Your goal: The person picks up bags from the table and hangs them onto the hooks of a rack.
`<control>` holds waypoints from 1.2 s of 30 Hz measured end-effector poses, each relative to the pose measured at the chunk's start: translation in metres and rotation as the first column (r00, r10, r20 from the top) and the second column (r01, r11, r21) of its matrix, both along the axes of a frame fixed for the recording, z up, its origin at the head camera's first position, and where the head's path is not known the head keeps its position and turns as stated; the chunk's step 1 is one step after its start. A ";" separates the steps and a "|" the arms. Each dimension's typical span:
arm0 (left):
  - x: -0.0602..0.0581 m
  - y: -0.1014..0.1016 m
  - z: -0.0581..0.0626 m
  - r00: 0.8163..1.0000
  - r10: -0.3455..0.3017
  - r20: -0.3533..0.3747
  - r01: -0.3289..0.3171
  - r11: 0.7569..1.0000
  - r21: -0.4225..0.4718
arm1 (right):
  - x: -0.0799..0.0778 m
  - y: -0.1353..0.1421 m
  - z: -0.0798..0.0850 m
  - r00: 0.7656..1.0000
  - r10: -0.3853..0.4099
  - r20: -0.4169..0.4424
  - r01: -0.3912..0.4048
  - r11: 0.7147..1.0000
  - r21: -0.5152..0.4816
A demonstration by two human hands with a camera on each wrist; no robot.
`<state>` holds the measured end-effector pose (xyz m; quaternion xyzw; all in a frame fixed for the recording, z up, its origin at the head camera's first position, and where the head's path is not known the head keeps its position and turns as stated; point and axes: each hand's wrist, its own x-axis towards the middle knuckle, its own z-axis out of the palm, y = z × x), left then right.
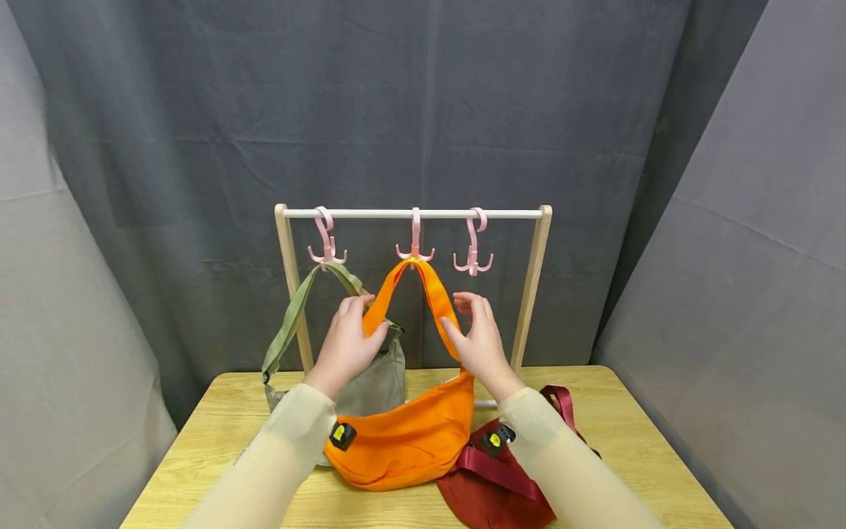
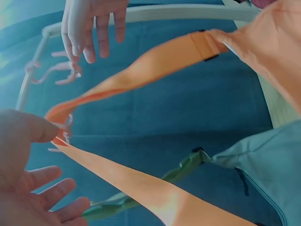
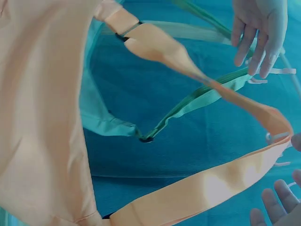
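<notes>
An orange bag [image 1: 410,441] hangs by its wide strap [image 1: 432,294] from the middle pink hook [image 1: 415,239]. My left hand [image 1: 349,334] is beside the strap's left side, its fingers spread and holding nothing in the left wrist view. On the strap's other side, my right hand [image 1: 477,334] has its fingers extended and grips nothing. Behind my left arm, a grey-green bag [image 1: 377,386] hangs by its green strap [image 1: 287,330] from the left pink hook [image 1: 325,239]. A dark red bag [image 1: 502,492] lies on the table, partly hidden by my right forearm.
A rack with wooden posts [image 1: 532,286] and a white bar [image 1: 370,214] stands on the wooden table [image 1: 621,441]. The right pink hook [image 1: 473,242] carries no bag. Grey cloth [image 1: 562,110] hangs behind the rack and along both sides.
</notes>
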<state>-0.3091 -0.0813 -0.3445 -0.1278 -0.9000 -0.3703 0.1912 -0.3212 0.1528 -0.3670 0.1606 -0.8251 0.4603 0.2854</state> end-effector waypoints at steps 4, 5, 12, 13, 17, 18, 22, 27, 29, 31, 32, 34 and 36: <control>0.012 0.004 0.000 1.000 -0.028 -0.008 0.028 1.000 0.011 | 0.010 0.002 0.004 1.000 0.014 -0.024 -0.014 1.000 -0.006; 0.016 0.005 -0.001 0.999 -0.034 -0.008 0.035 0.999 0.015 | 0.013 0.003 0.004 0.999 0.021 -0.029 -0.021 1.000 -0.006; 0.039 0.010 -0.004 0.992 -0.098 -0.075 0.102 0.993 0.053 | 0.030 0.009 0.000 0.994 0.034 -0.101 -0.034 0.999 -0.004; 0.041 0.010 -0.006 0.989 -0.110 -0.104 0.116 0.992 0.055 | 0.032 0.010 -0.001 0.992 0.034 -0.119 -0.035 0.999 -0.005; 0.052 0.011 -0.013 0.970 -0.141 -0.197 0.154 0.987 0.054 | 0.040 0.013 -0.009 0.983 0.035 -0.179 -0.037 0.999 -0.008; 0.054 0.012 -0.015 0.967 -0.145 -0.211 0.161 0.985 0.057 | 0.042 0.014 -0.011 0.982 0.037 -0.184 -0.039 0.999 -0.008; 0.063 0.014 -0.022 0.967 -0.144 -0.209 0.165 0.983 0.086 | 0.052 0.017 -0.019 0.982 0.051 -0.183 -0.054 0.999 -0.008; 0.070 0.018 -0.032 0.970 -0.138 -0.201 0.163 0.980 0.114 | 0.060 0.018 -0.031 0.985 0.055 -0.162 -0.057 0.998 -0.006; 0.074 0.020 -0.035 0.969 -0.134 -0.208 0.161 0.980 0.119 | 0.062 0.019 -0.036 0.987 0.047 -0.157 -0.048 0.999 -0.008; 0.076 0.021 -0.038 0.968 -0.130 -0.216 0.158 0.980 0.117 | 0.065 0.019 -0.040 0.989 0.030 -0.145 -0.031 1.000 -0.005; 0.077 0.021 -0.040 0.967 -0.129 -0.220 0.156 0.981 0.114 | 0.068 0.019 -0.040 0.990 0.022 -0.137 -0.022 1.000 -0.003; 0.079 0.021 -0.042 0.969 -0.128 -0.211 0.153 0.983 0.105 | 0.073 0.019 -0.040 0.990 0.021 -0.137 -0.021 1.000 -0.003; 0.081 0.022 -0.045 0.970 -0.123 -0.208 0.147 0.983 0.105 | 0.076 0.022 -0.043 0.993 0.027 -0.119 -0.028 1.000 0.000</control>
